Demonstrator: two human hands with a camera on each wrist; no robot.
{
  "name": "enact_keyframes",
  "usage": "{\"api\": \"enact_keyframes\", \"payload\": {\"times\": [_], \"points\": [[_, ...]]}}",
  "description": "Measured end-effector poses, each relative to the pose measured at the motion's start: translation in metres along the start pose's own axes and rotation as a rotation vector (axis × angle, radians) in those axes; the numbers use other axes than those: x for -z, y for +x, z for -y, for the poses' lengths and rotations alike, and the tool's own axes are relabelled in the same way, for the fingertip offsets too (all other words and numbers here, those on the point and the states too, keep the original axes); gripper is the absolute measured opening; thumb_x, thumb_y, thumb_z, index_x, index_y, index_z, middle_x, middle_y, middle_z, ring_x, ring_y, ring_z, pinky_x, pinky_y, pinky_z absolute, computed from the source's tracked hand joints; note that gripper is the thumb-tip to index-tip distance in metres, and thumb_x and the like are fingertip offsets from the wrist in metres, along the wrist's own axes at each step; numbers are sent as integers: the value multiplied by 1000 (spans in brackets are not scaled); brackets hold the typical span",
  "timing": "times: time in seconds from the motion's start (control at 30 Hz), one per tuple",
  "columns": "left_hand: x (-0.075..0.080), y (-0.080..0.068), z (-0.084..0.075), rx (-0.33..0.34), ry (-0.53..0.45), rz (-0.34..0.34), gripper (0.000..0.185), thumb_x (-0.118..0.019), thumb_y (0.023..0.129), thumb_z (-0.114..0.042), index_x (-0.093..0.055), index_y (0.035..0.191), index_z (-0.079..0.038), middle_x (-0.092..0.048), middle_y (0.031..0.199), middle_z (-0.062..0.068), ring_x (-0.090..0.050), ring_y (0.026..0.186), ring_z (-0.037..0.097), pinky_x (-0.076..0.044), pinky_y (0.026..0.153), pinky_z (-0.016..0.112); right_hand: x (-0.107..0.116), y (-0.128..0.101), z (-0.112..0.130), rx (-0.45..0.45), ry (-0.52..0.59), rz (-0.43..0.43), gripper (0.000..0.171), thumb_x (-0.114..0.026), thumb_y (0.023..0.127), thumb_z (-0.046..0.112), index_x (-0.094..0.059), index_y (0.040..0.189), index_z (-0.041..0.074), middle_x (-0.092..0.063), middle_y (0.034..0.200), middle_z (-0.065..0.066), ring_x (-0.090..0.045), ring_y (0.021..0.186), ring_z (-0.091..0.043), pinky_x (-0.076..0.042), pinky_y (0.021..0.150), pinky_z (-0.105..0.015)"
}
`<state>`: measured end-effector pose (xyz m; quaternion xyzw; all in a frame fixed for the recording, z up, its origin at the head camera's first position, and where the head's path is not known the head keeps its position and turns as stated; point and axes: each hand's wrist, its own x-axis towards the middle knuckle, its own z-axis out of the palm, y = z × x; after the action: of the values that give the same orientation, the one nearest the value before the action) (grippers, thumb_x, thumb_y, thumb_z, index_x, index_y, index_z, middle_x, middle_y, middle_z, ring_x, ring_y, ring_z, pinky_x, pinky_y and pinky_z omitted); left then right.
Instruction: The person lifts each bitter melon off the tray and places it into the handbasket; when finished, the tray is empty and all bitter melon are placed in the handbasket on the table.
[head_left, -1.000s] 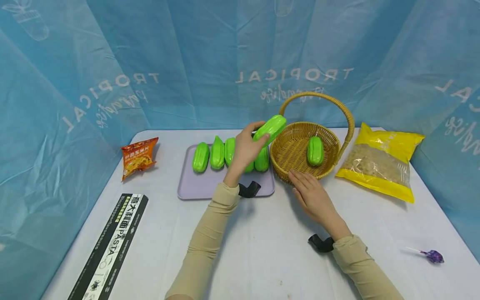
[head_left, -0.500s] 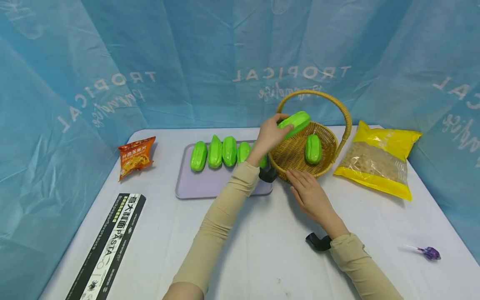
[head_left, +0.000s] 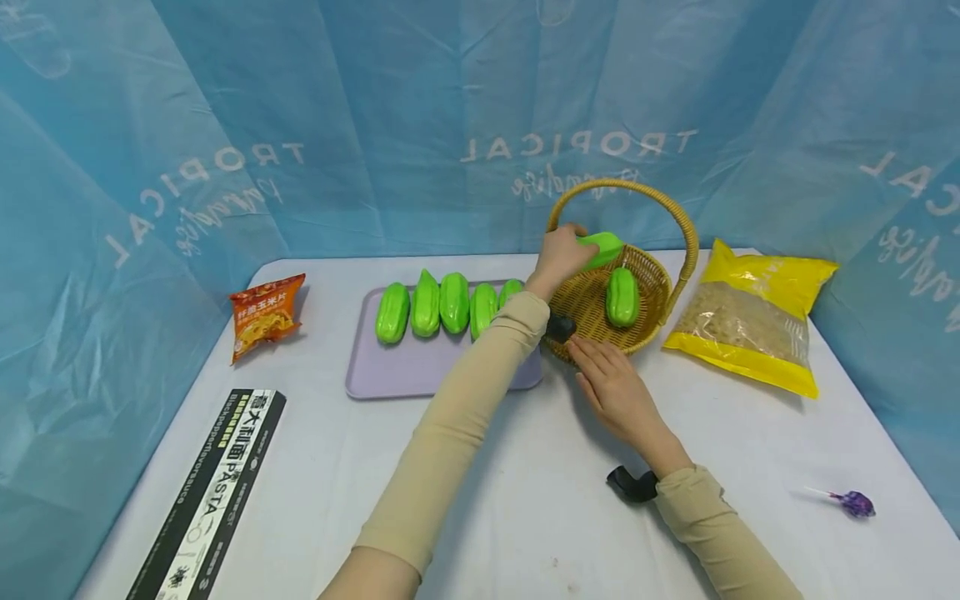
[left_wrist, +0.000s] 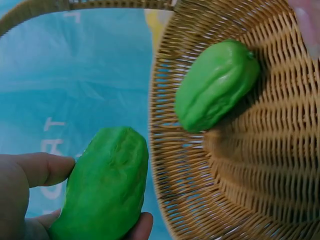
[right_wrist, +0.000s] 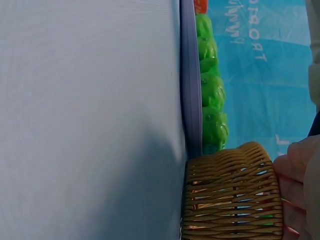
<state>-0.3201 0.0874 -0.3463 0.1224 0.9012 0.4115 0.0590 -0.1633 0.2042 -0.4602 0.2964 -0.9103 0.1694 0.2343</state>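
My left hand (head_left: 561, 252) is over the left side of the wicker basket (head_left: 658, 333), beneath its arched handle. It grips a glossy green ribbed gourd-like vegetable (head_left: 602, 249); in the left wrist view the thumb and fingers hold this green vegetable (left_wrist: 107, 185) beside the basket's rim. Inside the basket lies a similar green vegetable (head_left: 622, 297). My right hand (head_left: 618, 396) rests with straight fingers on the basket's near rim, seen against the woven wall (right_wrist: 235, 195) in the right wrist view. Several more green vegetables (head_left: 453, 303) stand in a row on a lilac tray (head_left: 397, 379), partly hidden by my left arm.
A yellow bag (head_left: 750, 321) lies right of the basket, and a purple lollipop (head_left: 855, 503) near the right edge. At the left are an orange snack packet (head_left: 266, 315) and a long pasta box (head_left: 213, 492). A blue curtain (head_left: 420, 100) hangs behind the table.
My left hand has carried the green vegetable rightward from above the tray to over the basket. My right hand has stayed on the basket's rim.
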Motion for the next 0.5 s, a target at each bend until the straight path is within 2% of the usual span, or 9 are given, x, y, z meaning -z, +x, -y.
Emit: {"api": "enact_keyframes", "payload": {"times": [0.07, 0.13, 0.2, 0.27, 0.3, 0.37, 0.5], "points": [[-5, 2, -2, 30, 27, -12, 44, -53, 99, -28, -52, 138, -9, -68, 117, 10, -60, 74, 15, -50, 70, 28, 0, 0, 0, 3, -6, -2, 44, -60, 91, 8, -55, 134, -4, -56, 137, -21, -52, 125, -37, -37, 108, -53], [-10, 4, -3, 59, 69, -18, 43, -53, 99, -28, -53, 138, -10, -70, 99, 8, -50, 60, 11, -45, 60, 25, 0, -1, 0, 1, -16, -4, 42, -60, 91, 8, -57, 131, -4, -58, 134, -22, -53, 124, -38, -38, 107, -53], [-14, 6, -4, 81, 102, -20, 34, -52, 99, -27, -59, 127, -9, -62, 76, 5, -39, 50, 9, -37, 51, 23, 0, -1, -1, -1, -35, -4, 40, -61, 91, 8, -59, 129, -5, -59, 131, -23, -54, 123, -38, -38, 107, -53], [-19, 9, -4, 94, 122, -12, 22, -51, 100, -26, -63, 107, -9, -45, 60, 3, -30, 45, 10, -32, 44, 24, -1, -1, -1, 0, -53, -3, 38, -61, 91, 8, -60, 126, -5, -61, 128, -24, -55, 121, -38, -39, 106, -53], [-21, 10, -3, 100, 123, -17, 18, -51, 99, -25, -60, 95, -10, -39, 58, 1, -30, 44, 10, -31, 43, 24, -1, -1, -1, 1, -62, -2, 37, -62, 90, 9, -61, 125, -5, -61, 127, -24, -55, 121, -39, -39, 106, -53], [-25, 13, -2, 99, 128, -26, 26, -51, 99, -23, -49, 75, -13, -32, 56, -1, -28, 43, 11, -29, 42, 24, -2, 0, -1, 9, -75, -6, 35, -63, 90, 9, -62, 122, -6, -63, 124, -24, -56, 119, -39, -40, 105, -53], [-34, 19, 2, 90, 162, -20, 36, -52, 99, -25, -40, 66, -16, -32, 55, -2, -31, 45, 11, -31, 44, 24, -3, 0, -2, 22, -75, -26, 34, -64, 88, 8, -63, 120, -5, -64, 120, -25, -57, 116, -40, -41, 104, -53]]}}
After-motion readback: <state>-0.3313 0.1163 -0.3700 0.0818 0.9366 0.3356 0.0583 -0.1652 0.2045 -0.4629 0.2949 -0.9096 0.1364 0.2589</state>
